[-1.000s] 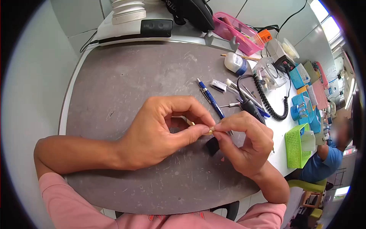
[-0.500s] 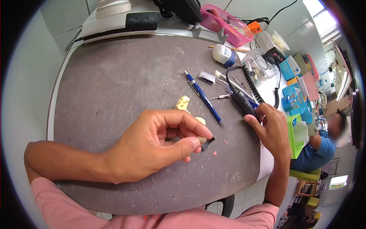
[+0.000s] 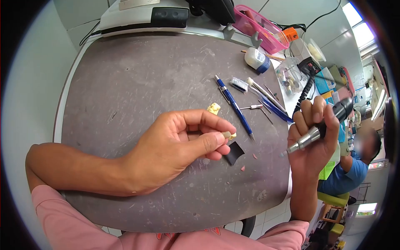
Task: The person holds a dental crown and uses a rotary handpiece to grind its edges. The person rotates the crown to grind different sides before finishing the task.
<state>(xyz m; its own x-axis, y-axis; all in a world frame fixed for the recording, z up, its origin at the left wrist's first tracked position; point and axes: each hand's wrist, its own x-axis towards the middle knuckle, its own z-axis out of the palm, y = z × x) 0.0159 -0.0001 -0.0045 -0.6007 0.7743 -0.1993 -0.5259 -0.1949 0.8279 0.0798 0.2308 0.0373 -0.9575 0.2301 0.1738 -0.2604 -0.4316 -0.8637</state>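
Between thumb and fingertips, my left hand (image 3: pixel 183 146) pinches a small greenish-beige piece (image 3: pixel 226 134); its kind is not clear. Just beyond those fingers lie yellow cast pieces (image 3: pixel 213 108), partly hidden by the hand. A black square of thin sheet (image 3: pixel 234 153) rests on the bench beside my left fingertips. Raised at the right edge of the bench, my right hand (image 3: pixel 312 133) is closed around a rotary handpiece (image 3: pixel 323 128) with a black body and metal nose. Its tip points left and down, apart from the left hand's piece.
On the grey bench (image 3: pixel 137 79) lie a blue mechanical pencil (image 3: pixel 235 106), a small brush (image 3: pixel 239 84), thin metal tools (image 3: pixel 252 107) and pink scraps (image 3: pixel 243 168). A blue-capped jar (image 3: pixel 257 60) and pink basket (image 3: pixel 258 29) stand behind. A person in blue (image 3: pixel 348 171) sits at right.
My right hand has lifted the handpiece off the bench and turned it, nose now toward the left. The left hand keeps its pinch, and the black sheet shows more fully.
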